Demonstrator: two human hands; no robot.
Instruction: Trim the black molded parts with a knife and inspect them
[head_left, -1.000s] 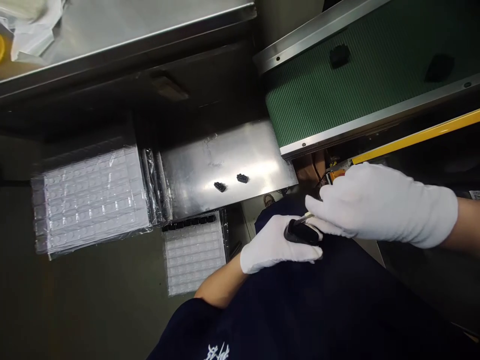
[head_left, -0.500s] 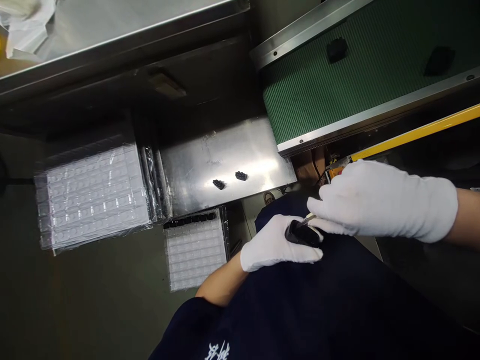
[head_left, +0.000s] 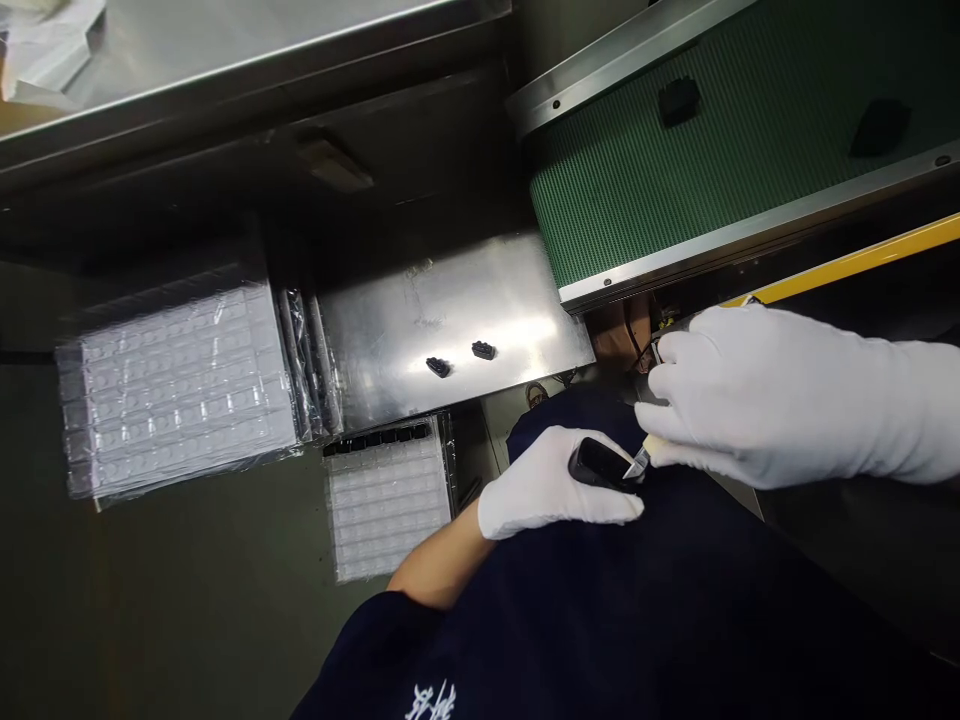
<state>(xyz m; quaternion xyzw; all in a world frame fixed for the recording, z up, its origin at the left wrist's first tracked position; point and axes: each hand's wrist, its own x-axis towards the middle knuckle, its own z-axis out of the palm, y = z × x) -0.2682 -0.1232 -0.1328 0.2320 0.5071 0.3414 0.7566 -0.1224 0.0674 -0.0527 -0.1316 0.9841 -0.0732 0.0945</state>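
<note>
My left hand [head_left: 544,488], in a white glove, is closed round a black oblong part [head_left: 600,463] and holds it in front of my dark clothing. What kind of part it is cannot be made out. A small craft knife [head_left: 639,464] with a pale handle is in my right hand [head_left: 757,395], also gloved in white and closed. Its blade lies at the right end of the black part. Most of the handle is hidden by the fingers. Two small black parts, one on the left [head_left: 438,367] and one on the right [head_left: 484,350], rest on the metal shelf ahead.
Stacked clear plastic trays [head_left: 187,390] stand at the left. A lower tray [head_left: 390,510] has black parts along its top row. A green conveyor belt [head_left: 615,200] carries two dark parts at upper right. The metal shelf [head_left: 375,340] ends near my body.
My right hand has moved right with the knife, bringing the blade from the middle of the black part to its right end. The left hand has barely moved.
</note>
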